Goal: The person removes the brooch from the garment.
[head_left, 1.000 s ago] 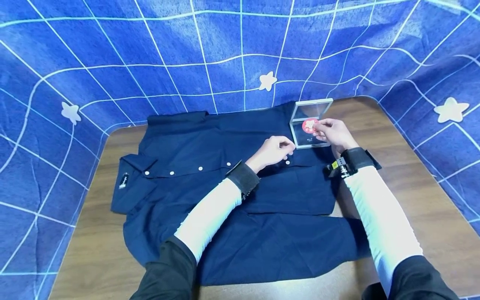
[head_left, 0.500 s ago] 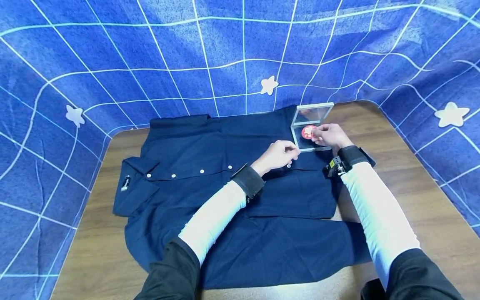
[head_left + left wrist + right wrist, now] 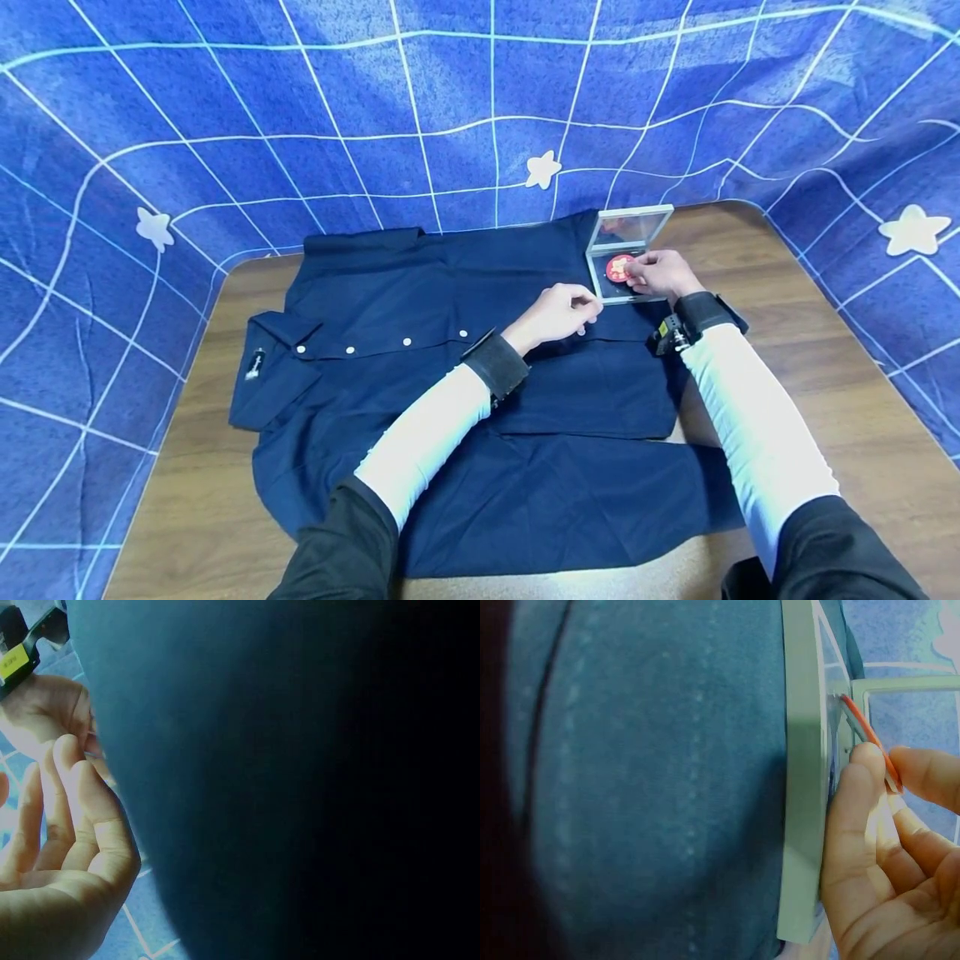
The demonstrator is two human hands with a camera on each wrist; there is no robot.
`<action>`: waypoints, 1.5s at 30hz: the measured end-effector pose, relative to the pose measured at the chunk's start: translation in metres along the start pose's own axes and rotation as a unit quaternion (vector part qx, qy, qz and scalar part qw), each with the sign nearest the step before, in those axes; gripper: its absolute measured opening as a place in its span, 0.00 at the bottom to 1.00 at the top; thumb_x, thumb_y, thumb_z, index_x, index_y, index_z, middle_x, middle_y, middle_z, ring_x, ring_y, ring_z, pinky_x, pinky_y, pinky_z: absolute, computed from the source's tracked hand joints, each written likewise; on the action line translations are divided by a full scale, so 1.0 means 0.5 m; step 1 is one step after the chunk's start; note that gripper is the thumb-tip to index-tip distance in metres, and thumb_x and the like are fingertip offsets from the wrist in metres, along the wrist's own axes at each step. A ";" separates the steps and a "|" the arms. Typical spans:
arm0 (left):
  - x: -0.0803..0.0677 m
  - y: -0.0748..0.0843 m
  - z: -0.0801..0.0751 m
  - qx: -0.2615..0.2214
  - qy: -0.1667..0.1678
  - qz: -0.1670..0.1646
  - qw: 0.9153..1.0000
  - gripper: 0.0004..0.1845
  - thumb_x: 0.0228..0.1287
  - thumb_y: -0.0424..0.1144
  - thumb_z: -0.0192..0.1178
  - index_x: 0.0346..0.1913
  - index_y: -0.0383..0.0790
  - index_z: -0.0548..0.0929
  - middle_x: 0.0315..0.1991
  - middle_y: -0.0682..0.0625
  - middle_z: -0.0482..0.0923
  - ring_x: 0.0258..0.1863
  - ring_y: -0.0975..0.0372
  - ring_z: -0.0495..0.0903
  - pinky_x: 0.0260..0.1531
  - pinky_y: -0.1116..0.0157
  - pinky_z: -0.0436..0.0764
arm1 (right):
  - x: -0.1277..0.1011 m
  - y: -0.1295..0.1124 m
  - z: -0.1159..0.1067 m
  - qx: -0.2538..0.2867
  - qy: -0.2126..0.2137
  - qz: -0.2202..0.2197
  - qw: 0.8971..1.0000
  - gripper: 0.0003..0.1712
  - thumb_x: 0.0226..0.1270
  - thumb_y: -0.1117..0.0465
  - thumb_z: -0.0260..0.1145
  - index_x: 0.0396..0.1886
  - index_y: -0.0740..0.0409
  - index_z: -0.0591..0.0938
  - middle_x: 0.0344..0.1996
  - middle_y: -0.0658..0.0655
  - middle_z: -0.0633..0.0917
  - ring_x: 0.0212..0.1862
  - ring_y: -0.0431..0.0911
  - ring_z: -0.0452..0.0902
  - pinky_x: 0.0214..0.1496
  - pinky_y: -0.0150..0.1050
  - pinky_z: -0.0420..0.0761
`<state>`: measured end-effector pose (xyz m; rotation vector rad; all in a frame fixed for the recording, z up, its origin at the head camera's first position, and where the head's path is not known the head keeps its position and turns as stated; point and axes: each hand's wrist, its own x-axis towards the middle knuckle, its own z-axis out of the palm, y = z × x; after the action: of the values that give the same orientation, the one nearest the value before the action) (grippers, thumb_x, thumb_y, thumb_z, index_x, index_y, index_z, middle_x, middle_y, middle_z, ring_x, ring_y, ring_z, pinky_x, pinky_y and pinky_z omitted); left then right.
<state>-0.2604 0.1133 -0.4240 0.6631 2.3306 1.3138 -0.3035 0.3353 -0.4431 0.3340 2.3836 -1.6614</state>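
Between thumb and fingertips my right hand (image 3: 660, 273) pinches a round red badge (image 3: 617, 268) with a pale star-like design. In the right wrist view the badge (image 3: 861, 724) shows edge-on, tilted, with its rim against the inside of the display case. This clear-lidded case (image 3: 621, 301) has a pale frame and a dark base; its lid (image 3: 633, 225) stands raised at the back. My left hand (image 3: 555, 315) has its fingertips at the case's front left corner, fingers loosely bent. Whether they touch the frame cannot be seen, and the left wrist view hides the case.
Beneath the case and both hands spreads a navy button-up shirt (image 3: 390, 287), collar to the left. A wooden table (image 3: 810, 342) lies under it. Blue grid-patterned cloth (image 3: 360, 108) with white stars rises along the back and sides.
Over the last second my right hand has lowered the badge a little toward the case's base. My left hand has shifted slightly right, staying at the case's corner.
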 end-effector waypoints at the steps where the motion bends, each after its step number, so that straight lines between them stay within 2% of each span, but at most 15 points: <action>1: -0.001 0.000 0.000 0.001 0.000 0.000 1.000 0.15 0.73 0.41 0.56 0.49 0.33 0.84 0.38 0.39 0.86 0.33 0.51 0.86 0.25 0.72 0.77 | -0.001 -0.001 0.000 -0.002 0.002 0.002 1.000 0.21 0.72 0.62 0.59 0.56 0.75 0.73 0.22 0.42 0.80 0.26 0.30 0.78 0.36 0.23 0.82; 9: -0.004 -0.002 -0.003 -0.007 -0.005 0.004 1.000 0.15 0.73 0.40 0.56 0.49 0.32 0.84 0.39 0.37 0.85 0.35 0.51 0.87 0.28 0.71 0.81 | -0.001 -0.003 0.000 -0.033 0.018 0.002 0.999 0.17 0.70 0.64 0.60 0.49 0.76 0.75 0.17 0.43 0.80 0.21 0.29 0.79 0.30 0.23 0.82; 12: -0.005 -0.003 -0.006 -0.006 -0.010 -0.001 1.000 0.14 0.73 0.40 0.55 0.50 0.32 0.84 0.40 0.38 0.85 0.36 0.52 0.88 0.30 0.71 0.82 | 0.000 -0.002 -0.002 -0.067 0.031 -0.004 0.997 0.15 0.69 0.64 0.62 0.45 0.75 0.78 0.16 0.45 0.82 0.20 0.30 0.80 0.30 0.25 0.83; 14: -0.007 -0.003 -0.008 -0.003 -0.010 -0.003 1.000 0.14 0.73 0.40 0.55 0.50 0.33 0.84 0.40 0.39 0.86 0.37 0.52 0.88 0.31 0.71 0.82 | -0.002 -0.003 -0.005 -0.127 0.046 -0.019 0.991 0.15 0.68 0.61 0.64 0.41 0.73 0.81 0.19 0.47 0.83 0.24 0.34 0.81 0.36 0.31 0.85; 16: -0.007 -0.003 -0.010 0.000 -0.010 -0.003 1.000 0.14 0.73 0.40 0.55 0.50 0.33 0.84 0.40 0.39 0.86 0.37 0.52 0.88 0.30 0.71 0.81 | -0.004 -0.004 -0.008 -0.190 0.067 -0.033 0.979 0.15 0.66 0.58 0.65 0.38 0.69 0.82 0.23 0.53 0.84 0.31 0.43 0.84 0.46 0.40 0.85; 20: -0.010 -0.002 -0.012 -0.002 -0.012 -0.004 1.000 0.15 0.73 0.41 0.55 0.50 0.33 0.84 0.40 0.40 0.86 0.38 0.52 0.87 0.29 0.72 0.80 | -0.007 -0.006 -0.013 -0.261 0.088 -0.057 0.960 0.16 0.63 0.53 0.67 0.33 0.65 0.81 0.34 0.66 0.86 0.46 0.62 0.81 0.62 0.51 0.75; 22: -0.011 -0.003 -0.013 -0.003 -0.012 -0.006 1.000 0.15 0.73 0.41 0.55 0.50 0.33 0.84 0.40 0.40 0.86 0.38 0.52 0.87 0.28 0.72 0.79 | -0.008 -0.005 -0.015 -0.260 0.087 -0.058 0.960 0.16 0.63 0.53 0.67 0.33 0.64 0.82 0.34 0.66 0.86 0.46 0.63 0.82 0.62 0.53 0.75; 24: -0.014 -0.003 -0.014 -0.003 -0.012 -0.008 1.000 0.15 0.73 0.41 0.55 0.50 0.33 0.84 0.40 0.40 0.86 0.38 0.52 0.87 0.28 0.72 0.79 | -0.008 -0.004 -0.018 -0.262 0.085 -0.058 0.960 0.16 0.63 0.53 0.67 0.33 0.64 0.83 0.28 0.61 0.86 0.39 0.57 0.84 0.58 0.50 0.77; 26: -0.016 -0.004 -0.015 0.001 -0.012 -0.010 1.000 0.15 0.73 0.41 0.55 0.50 0.34 0.84 0.40 0.40 0.86 0.38 0.53 0.87 0.28 0.72 0.79 | -0.008 -0.002 -0.019 -0.247 0.078 -0.051 0.965 0.15 0.63 0.54 0.67 0.34 0.65 0.83 0.20 0.50 0.85 0.29 0.45 0.85 0.50 0.42 0.81; 29: -0.020 -0.006 -0.014 0.003 -0.010 -0.010 1.000 0.14 0.73 0.41 0.55 0.49 0.34 0.84 0.39 0.41 0.86 0.37 0.53 0.86 0.27 0.72 0.79 | -0.007 -0.001 -0.018 -0.224 0.070 -0.043 0.971 0.14 0.64 0.56 0.67 0.35 0.66 0.81 0.10 0.37 0.79 0.17 0.29 0.76 0.34 0.25 0.78; 32: -0.021 -0.008 -0.013 0.004 -0.009 -0.006 1.000 0.14 0.73 0.41 0.55 0.49 0.34 0.84 0.38 0.41 0.86 0.37 0.53 0.86 0.27 0.72 0.79 | -0.010 0.000 -0.014 -0.221 0.078 -0.039 0.971 0.16 0.62 0.56 0.68 0.37 0.66 0.80 0.08 0.33 0.75 0.14 0.26 0.71 0.26 0.18 0.70; 35: -0.021 -0.010 -0.012 0.005 -0.011 -0.003 1.000 0.14 0.73 0.41 0.55 0.49 0.34 0.84 0.38 0.40 0.86 0.36 0.54 0.86 0.27 0.73 0.78 | -0.011 0.001 -0.011 -0.238 0.096 -0.039 0.966 0.17 0.60 0.55 0.70 0.37 0.66 0.81 0.10 0.35 0.74 0.16 0.27 0.69 0.30 0.20 0.70; 38: -0.021 -0.011 -0.013 0.005 -0.008 -0.004 1.000 0.14 0.73 0.41 0.55 0.48 0.34 0.84 0.38 0.41 0.86 0.35 0.55 0.86 0.27 0.73 0.78 | -0.013 0.002 -0.010 -0.248 0.101 -0.041 0.963 0.16 0.60 0.54 0.69 0.37 0.65 0.81 0.09 0.34 0.75 0.16 0.29 0.71 0.39 0.28 0.75; 42: -0.028 -0.009 -0.018 0.005 -0.004 -0.009 1.000 0.14 0.73 0.42 0.56 0.49 0.35 0.84 0.39 0.41 0.86 0.34 0.56 0.85 0.27 0.72 0.78 | -0.019 -0.002 -0.009 -0.253 0.102 -0.054 0.961 0.16 0.63 0.53 0.65 0.37 0.64 0.82 0.11 0.38 0.79 0.21 0.36 0.79 0.54 0.43 0.79; 45: -0.035 -0.007 -0.027 0.009 -0.008 -0.011 1.000 0.15 0.73 0.43 0.56 0.51 0.35 0.84 0.41 0.41 0.86 0.36 0.54 0.86 0.29 0.72 0.79 | -0.030 -0.011 -0.006 -0.240 0.111 -0.068 0.962 0.18 0.65 0.52 0.62 0.39 0.65 0.83 0.17 0.44 0.84 0.28 0.43 0.84 0.57 0.49 0.79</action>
<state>-0.2542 0.0927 -0.4189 0.6485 2.3338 1.2735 -0.2910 0.3352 -0.4327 0.2849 2.9295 -1.0785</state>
